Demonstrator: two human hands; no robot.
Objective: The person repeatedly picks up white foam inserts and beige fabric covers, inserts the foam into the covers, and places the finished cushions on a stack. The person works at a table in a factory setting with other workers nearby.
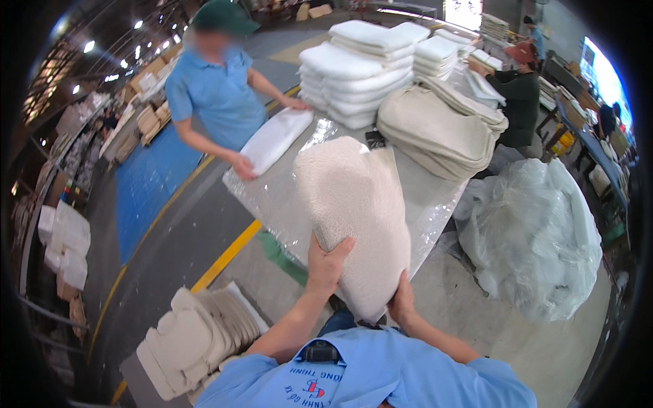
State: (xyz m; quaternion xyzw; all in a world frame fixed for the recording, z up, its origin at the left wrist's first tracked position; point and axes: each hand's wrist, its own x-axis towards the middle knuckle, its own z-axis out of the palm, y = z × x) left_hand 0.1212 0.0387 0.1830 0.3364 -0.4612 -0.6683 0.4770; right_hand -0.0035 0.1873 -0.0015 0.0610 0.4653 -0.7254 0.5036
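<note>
Light blue shirt (435,370): nearest the camera, worn by the person and filling the bottom edge, with a small black device (320,351) at the collar

Left hand (328,262): closed on the left edge of a beige pad, thumb pressed flat over its top face, the other fingers mostly hidden

Right hand (403,299): curled against the pad's lower right edge, near its bottom end, gripping from the side; its thumb cannot be made out

Beige pad (360,204): textured, long and rounded at the top, held at a tilt between the two hands, its wide end reaching up and away from the person; whether it touches the table behind cannot be told

Table (425,214): covered in clear plastic, beyond the hands

Beige stack (435,132): similar pads piled on the table, to the right of the held one

White stack (354,78): thick folded pieces at the table's far side

Co-worker (214,102): across at the left, in blue shirt and green cap, both hands on a white pad (279,139)

Floor: beige pieces (190,340) piled lower left, a bulky clear plastic bundle (530,238) at right
</note>
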